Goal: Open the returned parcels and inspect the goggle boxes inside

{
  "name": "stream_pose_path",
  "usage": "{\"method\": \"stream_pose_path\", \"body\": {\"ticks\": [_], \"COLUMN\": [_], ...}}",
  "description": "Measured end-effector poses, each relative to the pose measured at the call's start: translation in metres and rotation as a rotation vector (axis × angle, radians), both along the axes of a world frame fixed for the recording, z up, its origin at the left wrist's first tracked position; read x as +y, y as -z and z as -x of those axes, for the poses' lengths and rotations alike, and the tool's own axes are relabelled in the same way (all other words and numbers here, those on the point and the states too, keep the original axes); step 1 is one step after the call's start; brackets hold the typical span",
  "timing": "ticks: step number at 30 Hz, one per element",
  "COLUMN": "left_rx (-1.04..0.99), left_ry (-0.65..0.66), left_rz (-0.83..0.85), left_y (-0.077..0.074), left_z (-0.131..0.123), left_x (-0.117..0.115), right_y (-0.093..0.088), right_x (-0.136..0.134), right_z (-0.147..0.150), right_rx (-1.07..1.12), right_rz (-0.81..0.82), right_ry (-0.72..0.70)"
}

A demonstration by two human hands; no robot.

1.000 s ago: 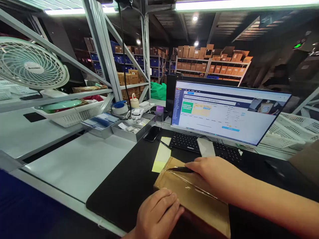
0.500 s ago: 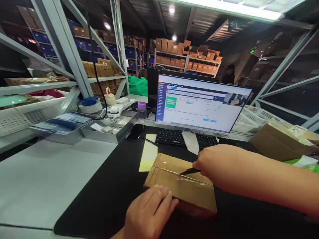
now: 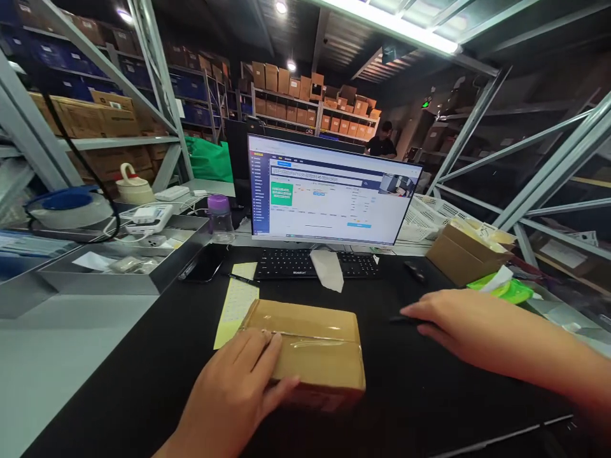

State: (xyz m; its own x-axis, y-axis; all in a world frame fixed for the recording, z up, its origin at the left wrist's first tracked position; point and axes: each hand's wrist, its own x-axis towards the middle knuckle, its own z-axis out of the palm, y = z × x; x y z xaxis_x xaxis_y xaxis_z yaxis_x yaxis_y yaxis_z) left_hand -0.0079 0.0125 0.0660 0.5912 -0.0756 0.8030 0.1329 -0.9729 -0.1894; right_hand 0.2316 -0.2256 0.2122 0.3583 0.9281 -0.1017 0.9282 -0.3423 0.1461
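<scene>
A brown cardboard box (image 3: 315, 362) lies on the black desk mat, with clear tape along its top seam. My left hand (image 3: 238, 375) grips its left side, fingers on the top and thumb along the front edge. To the right of the box, my right hand (image 3: 453, 321) is low over the mat. A slim black knife (image 3: 403, 320) sticks out to the left from under its fingers; most of the knife is hidden by the hand. The slit, if any, in the tape cannot be made out clearly.
Behind the box are a yellow paper sheet (image 3: 236, 308) with a pen, a keyboard (image 3: 286, 263) and a monitor (image 3: 329, 191). A phone (image 3: 205, 263) and a purple-lidded bottle (image 3: 219, 219) stand left. At right are a mouse (image 3: 414, 271) and an open carton (image 3: 465, 254).
My right hand has moved off the box's seam with the knife, down to the mat on the right. My left hand has slid further onto the box top. The view has turned right.
</scene>
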Motion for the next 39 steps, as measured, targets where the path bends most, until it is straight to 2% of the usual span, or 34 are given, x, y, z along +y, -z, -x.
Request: {"method": "stream_pose_path", "body": {"ticks": [3, 6, 10, 15, 19, 22, 24, 26, 29, 35, 39], "left_rx": [-0.061, -0.061, -0.006, 0.075, 0.079, 0.056, -0.016, -0.136, -0.239, -0.253, -0.296], "left_ry": [0.037, 0.037, 0.06, -0.027, -0.122, -0.116, -0.098, -0.061, -0.007, -0.021, -0.022], "left_rz": [-0.027, 0.004, 0.067, 0.028, -0.047, -0.022, 0.034, 0.102, 0.156, 0.267, 0.299], "left_y": [0.003, 0.002, -0.003, -0.002, 0.007, 0.018, 0.028, 0.04, 0.054, 0.059, 0.053], "left_z": [0.001, 0.001, 0.002, 0.004, 0.006, 0.01, 0.012, 0.014, 0.014, 0.013, 0.011], "left_x": [0.001, 0.001, 0.0, -0.005, -0.008, -0.011, -0.014, -0.018, -0.024, -0.031, -0.037], "right_y": [0.019, 0.05, 0.087, 0.106, 0.11, 0.099, 0.085, 0.07, 0.056, 0.054, 0.066], "right_x": [0.028, 0.071, 0.116, 0.138, 0.138, 0.128, 0.118, 0.106, 0.098, 0.116, 0.122], "right_z": [0.002, 0.012, 0.02, 0.013, 0.005, 0.0, 0.002, 0.012, 0.042, 0.103, 0.122], "right_rx": [0.231, 0.546, 0.647, 0.86, 0.917, 0.852, 0.768, 0.656, 0.403, 0.036, -0.213], "right_rz": [-0.206, -0.338, -0.386, -0.336, -0.465, -0.525, -0.523, -0.464, -0.288, 0.026, 0.002], "right_ry": [0.026, -0.089, -0.21, -0.168, -0.053, -0.036, -0.085, -0.165, -0.255, -0.346, -0.348]}}
